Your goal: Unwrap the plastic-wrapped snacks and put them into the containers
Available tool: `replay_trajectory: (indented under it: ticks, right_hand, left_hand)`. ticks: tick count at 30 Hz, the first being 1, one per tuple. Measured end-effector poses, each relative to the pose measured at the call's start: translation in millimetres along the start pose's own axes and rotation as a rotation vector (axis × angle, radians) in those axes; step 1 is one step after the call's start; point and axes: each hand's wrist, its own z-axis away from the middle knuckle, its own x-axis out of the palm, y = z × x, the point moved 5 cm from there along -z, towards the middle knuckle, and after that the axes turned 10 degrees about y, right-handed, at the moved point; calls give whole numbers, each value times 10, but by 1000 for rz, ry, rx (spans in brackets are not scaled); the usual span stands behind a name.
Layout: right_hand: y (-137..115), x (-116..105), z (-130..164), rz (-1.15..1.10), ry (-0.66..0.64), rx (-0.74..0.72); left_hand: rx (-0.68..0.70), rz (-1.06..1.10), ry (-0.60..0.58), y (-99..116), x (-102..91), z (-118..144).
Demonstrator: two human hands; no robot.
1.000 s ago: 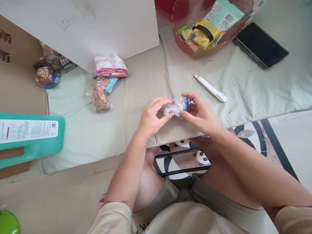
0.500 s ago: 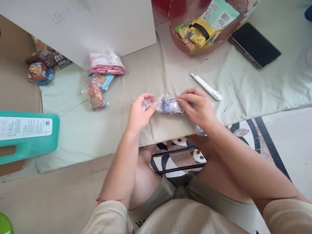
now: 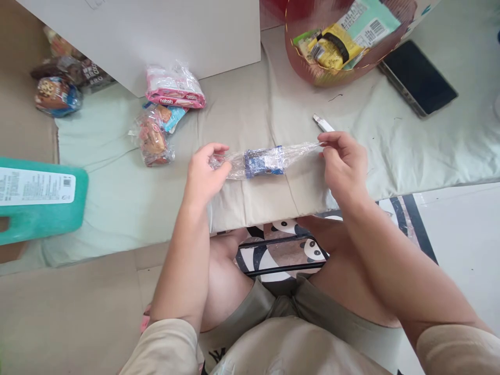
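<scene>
A small blue snack packet (image 3: 264, 161) lies near the front edge of the cloth, wrapped in clear plastic film (image 3: 299, 153). Pinched between the fingers of my right hand (image 3: 346, 164) is the film's right end, stretched out taut. My left hand (image 3: 207, 172) curls around the bunched left end of the film, thumb and fingers closed on it. Just behind my right hand, a white box cutter (image 3: 322, 123) shows only in part; the hand covers the rest.
Pink wafer packs (image 3: 175, 94) and a film-wrapped snack (image 3: 152, 138) lie to the left, before a white box (image 3: 219, 41). A pink glass bowl (image 3: 297, 67) of snacks and a black phone (image 3: 420, 78) are at the back right. A green jug (image 3: 80, 203) lies at far left.
My right hand has moved right, drawing the film out into a long taut strip. My left hand has shifted slightly left. The blue packet now shows between them, and my right hand partly covers the box cutter.
</scene>
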Motion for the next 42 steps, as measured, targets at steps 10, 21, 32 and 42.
replay_trajectory:
  ticks: [10, 21, 32, 42]
  right_hand:
    - [-290, 220, 157, 170, -275, -399]
    - [-188, -71, 18, 39, 5, -230]
    - [-491, 125, 424, 368, -387, -799]
    - [-399, 246, 487, 713, -804, -630]
  left_hand:
    - [214, 3, -123, 231, 100, 78]
    - [407, 40, 2, 427, -74, 125]
    - [624, -281, -410, 869, -55, 599]
    - [192, -473, -600, 766, 100, 638]
